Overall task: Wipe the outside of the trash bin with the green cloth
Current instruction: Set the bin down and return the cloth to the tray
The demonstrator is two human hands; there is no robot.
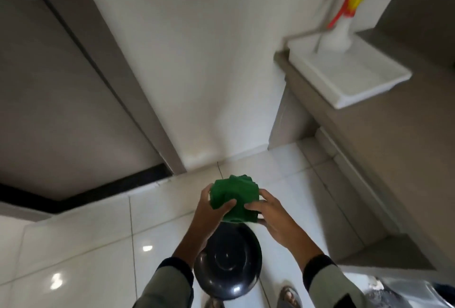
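Holding a bunched-up dark green cloth (234, 199) between both hands, out in front of the body and above the bin. Left hand (209, 211) comes in from lower left, forearm angled up and to the right, fingers curled around the cloth's left side with the thumb (227, 205) pressed across its front face. Right hand (275, 219) comes in from lower right, palm turned inward, fingertips (251, 207) pinching the cloth's right and lower edge; lower fingers wrap underneath, so their contact is partly hidden. Both grips are closed on the cloth, no gap visible between fingers and fabric. Both arms wear grey-green long sleeves with dark cuffs (318, 268), wrists bare. Round glossy black trash bin with a domed lid (227, 266) stands on the white glossy tiled floor (81, 253) directly beneath the hands, between the forearms; cloth is apart from it, not touching. Sandalled toes (290, 296) show just right of the bin's base. Up right, a white rectangular basin (349, 79) sits on a grey-brown counter (406, 135), with a white spray bottle with a red and yellow nozzle (344, 22) standing at its back edge, blurred.
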